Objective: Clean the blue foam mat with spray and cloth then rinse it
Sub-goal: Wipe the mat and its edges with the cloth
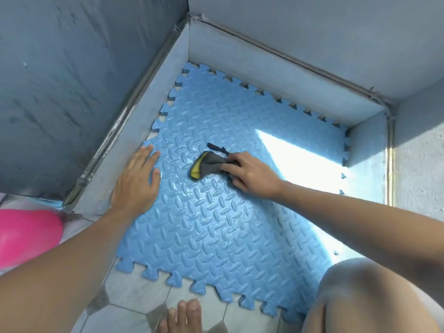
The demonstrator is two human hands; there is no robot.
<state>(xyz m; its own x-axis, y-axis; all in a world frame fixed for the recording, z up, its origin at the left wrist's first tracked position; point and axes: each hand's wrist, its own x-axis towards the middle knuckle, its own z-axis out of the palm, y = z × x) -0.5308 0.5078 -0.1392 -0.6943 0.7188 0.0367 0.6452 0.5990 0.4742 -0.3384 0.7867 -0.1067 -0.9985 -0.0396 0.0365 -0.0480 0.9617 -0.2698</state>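
Bare toes (185,316) are resting on grey hexagonal floor tiles (134,294) just off the near edge of the blue embossed foam mat (216,236), lying in the walled corner. Left hand (137,181), fingers spread flat, is pinning its left edge, likely against sliding. Right hand (249,174) is pinching a grey-and-yellow crumpled cloth (206,165) mid-mat, wiping.

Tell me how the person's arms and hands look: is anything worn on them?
Both forearms are bare, with no sleeves in view. The left hand and the right hand wear no gloves, and no rings, watch or bracelet show. Fingernails look short and unpainted.
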